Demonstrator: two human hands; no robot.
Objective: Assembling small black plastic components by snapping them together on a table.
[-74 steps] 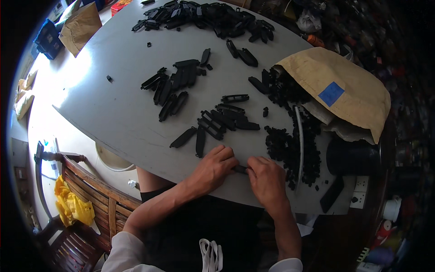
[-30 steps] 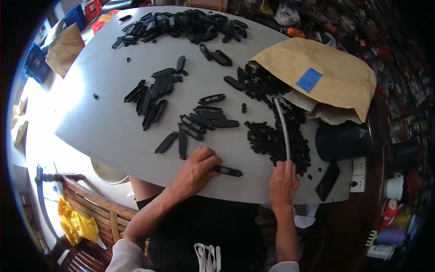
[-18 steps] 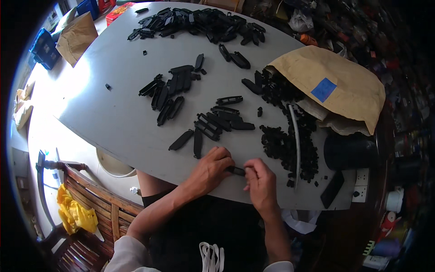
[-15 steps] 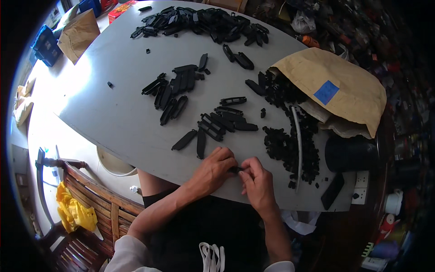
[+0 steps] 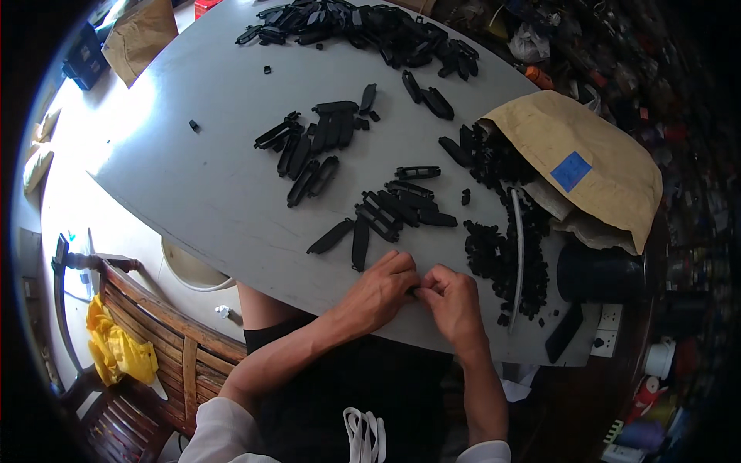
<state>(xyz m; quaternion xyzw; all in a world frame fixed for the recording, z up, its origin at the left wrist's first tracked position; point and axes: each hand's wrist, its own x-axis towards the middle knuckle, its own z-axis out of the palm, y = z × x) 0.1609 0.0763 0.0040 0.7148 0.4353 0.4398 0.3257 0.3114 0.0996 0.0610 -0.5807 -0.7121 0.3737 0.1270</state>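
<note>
Head view: the left hand (image 5: 382,285) and the right hand (image 5: 455,301) meet at the near edge of the grey worktop (image 5: 193,177), fingertips pressed together around a small black plastic part (image 5: 414,291) that shows only as a dark sliver between them; both hands pinch it, and most of the piece is hidden by the fingers. The pinched part sits just above the worktop's near edge, between the two thumbs, close in front of the person's body. Just beyond the left hand lie two long black clips (image 5: 346,238) on the worktop, and a little farther in, a cluster of similar black pieces (image 5: 401,204). To the right of the right hand, near the worktop's right end, a heap of small black bits (image 5: 502,255) spills from a brown paper bag (image 5: 587,162), with a white strip (image 5: 517,255) lying across the heap. A black cylinder (image 5: 598,272) stands at the right edge beside the bag. Another group of long black pieces (image 5: 312,143) lies mid-worktop, and a large pile (image 5: 363,27) runs along the far edge.
</note>
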